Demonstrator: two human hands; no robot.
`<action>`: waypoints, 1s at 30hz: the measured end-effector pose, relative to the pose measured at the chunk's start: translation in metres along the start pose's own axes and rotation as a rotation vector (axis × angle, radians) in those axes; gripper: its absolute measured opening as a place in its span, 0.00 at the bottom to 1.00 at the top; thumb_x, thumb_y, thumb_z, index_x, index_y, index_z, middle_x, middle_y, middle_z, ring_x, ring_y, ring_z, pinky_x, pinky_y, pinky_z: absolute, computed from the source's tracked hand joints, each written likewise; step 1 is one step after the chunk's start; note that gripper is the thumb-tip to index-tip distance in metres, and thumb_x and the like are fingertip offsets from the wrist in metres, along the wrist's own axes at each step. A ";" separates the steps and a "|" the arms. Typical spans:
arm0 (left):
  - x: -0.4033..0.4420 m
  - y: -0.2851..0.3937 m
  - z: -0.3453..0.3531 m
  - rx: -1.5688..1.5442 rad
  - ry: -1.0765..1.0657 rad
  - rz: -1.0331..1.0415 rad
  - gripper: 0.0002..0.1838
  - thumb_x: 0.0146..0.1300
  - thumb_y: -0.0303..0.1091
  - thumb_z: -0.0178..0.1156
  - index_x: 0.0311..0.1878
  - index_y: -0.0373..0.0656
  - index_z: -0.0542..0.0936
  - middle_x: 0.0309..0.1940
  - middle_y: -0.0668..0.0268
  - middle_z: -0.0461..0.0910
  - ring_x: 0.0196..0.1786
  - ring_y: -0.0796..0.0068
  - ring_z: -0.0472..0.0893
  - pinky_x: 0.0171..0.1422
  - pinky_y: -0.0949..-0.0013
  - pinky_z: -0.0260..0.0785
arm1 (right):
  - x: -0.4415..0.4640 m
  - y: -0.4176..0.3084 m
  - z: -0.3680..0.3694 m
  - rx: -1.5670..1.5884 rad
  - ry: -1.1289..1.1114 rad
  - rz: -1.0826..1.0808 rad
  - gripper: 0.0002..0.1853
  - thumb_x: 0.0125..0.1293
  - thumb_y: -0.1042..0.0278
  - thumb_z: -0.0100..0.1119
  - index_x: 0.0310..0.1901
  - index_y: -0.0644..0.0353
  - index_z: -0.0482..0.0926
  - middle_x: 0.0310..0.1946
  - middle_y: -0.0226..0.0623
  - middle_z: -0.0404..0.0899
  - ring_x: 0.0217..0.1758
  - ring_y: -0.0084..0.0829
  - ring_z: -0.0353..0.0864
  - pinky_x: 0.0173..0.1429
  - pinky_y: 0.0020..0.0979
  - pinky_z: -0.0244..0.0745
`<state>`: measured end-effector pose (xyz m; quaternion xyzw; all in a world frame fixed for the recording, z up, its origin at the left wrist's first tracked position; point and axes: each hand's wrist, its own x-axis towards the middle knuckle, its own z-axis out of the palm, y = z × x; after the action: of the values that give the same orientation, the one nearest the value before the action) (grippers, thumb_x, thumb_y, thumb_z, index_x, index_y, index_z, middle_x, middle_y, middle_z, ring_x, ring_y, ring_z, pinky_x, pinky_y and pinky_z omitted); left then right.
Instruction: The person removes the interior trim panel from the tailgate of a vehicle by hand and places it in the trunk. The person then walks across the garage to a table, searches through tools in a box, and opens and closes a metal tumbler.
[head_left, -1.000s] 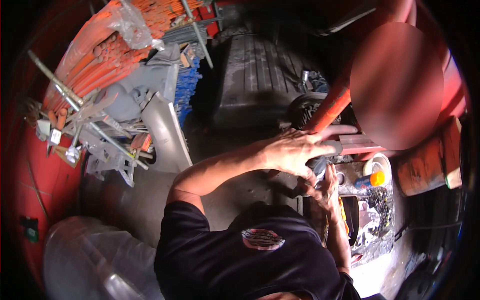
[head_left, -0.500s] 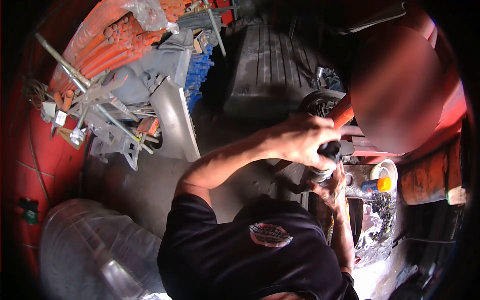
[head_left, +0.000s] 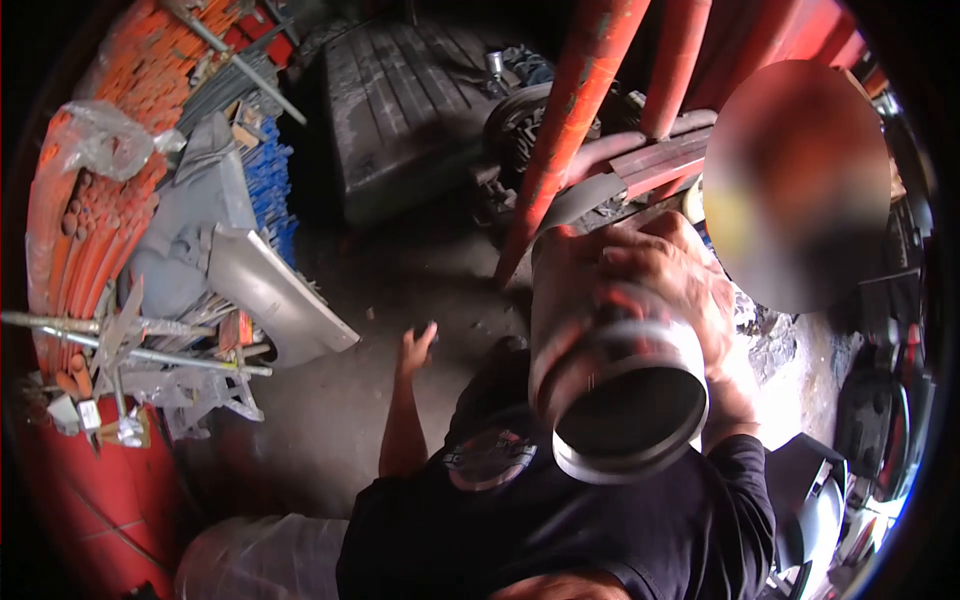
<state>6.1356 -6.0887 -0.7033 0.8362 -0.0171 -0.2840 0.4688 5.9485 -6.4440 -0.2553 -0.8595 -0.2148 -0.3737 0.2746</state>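
Close to the camera, my right hand [head_left: 685,275] wraps around a cylindrical metal container [head_left: 620,345], holding it tilted in front of my chest. A silvery rim surrounds the dark round area at its near end; whether this is its mouth or its base, I cannot tell. Lower and to the left, my left hand [head_left: 412,350] hangs away from the container above the floor. Its fingers are closed around a small dark thing [head_left: 434,341], mostly hidden, with the thumb sticking up.
Thick red posts [head_left: 580,90] rise ahead. On the left are orange tubes [head_left: 110,215], a silver curved panel [head_left: 275,300], blue pieces [head_left: 268,185] and metal rods [head_left: 160,350]. A dark ribbed panel [head_left: 405,100] lies further back. Clear plastic sheeting [head_left: 265,560] is below left.
Both hands were together at the metal container, the left over its black top. My right hand has raised the container towards the camera; my left hand has moved away, down and left. The view has shifted.
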 end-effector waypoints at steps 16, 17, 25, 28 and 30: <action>0.030 -0.131 0.011 -0.323 -0.020 -0.259 0.28 0.65 0.62 0.66 0.46 0.42 0.80 0.29 0.61 0.81 0.25 0.65 0.83 0.26 0.58 0.79 | 0.021 -0.040 -0.034 -0.188 0.048 -0.078 0.20 0.69 0.64 0.65 0.61 0.48 0.75 0.49 0.53 0.87 0.40 0.39 0.80 0.41 0.38 0.69; 0.040 -0.124 0.015 -0.346 0.043 -0.068 0.28 0.66 0.62 0.66 0.46 0.42 0.80 0.30 0.62 0.81 0.24 0.67 0.82 0.26 0.61 0.79 | 0.023 -0.040 -0.033 -0.213 0.121 -0.141 0.21 0.69 0.63 0.65 0.62 0.47 0.75 0.50 0.53 0.87 0.39 0.37 0.79 0.40 0.37 0.67; 0.064 -0.095 0.028 -0.267 -0.070 -0.290 0.33 0.65 0.61 0.67 0.58 0.40 0.81 0.42 0.61 0.82 0.37 0.67 0.85 0.35 0.62 0.81 | 0.054 -0.058 -0.055 -0.430 0.183 -0.250 0.26 0.68 0.58 0.69 0.65 0.45 0.73 0.51 0.52 0.87 0.35 0.33 0.76 0.38 0.35 0.64; 0.072 -0.133 0.037 -0.322 -0.004 -0.048 0.32 0.63 0.53 0.72 0.62 0.40 0.80 0.51 0.61 0.83 0.49 0.68 0.84 0.49 0.60 0.79 | 0.062 -0.064 -0.052 -0.408 0.320 -0.268 0.27 0.67 0.59 0.70 0.66 0.44 0.73 0.52 0.52 0.87 0.37 0.34 0.78 0.40 0.36 0.65; 0.056 -0.132 0.037 -0.338 0.027 0.150 0.30 0.62 0.46 0.74 0.62 0.41 0.80 0.51 0.63 0.83 0.50 0.68 0.83 0.50 0.60 0.79 | 0.067 -0.071 -0.056 -0.418 0.323 -0.264 0.27 0.67 0.59 0.70 0.66 0.43 0.73 0.53 0.52 0.87 0.38 0.34 0.78 0.41 0.37 0.65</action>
<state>6.1335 -6.0597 -0.8486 0.7456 -0.0252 -0.2357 0.6229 5.9201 -6.4142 -0.1506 -0.7916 -0.1966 -0.5742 0.0711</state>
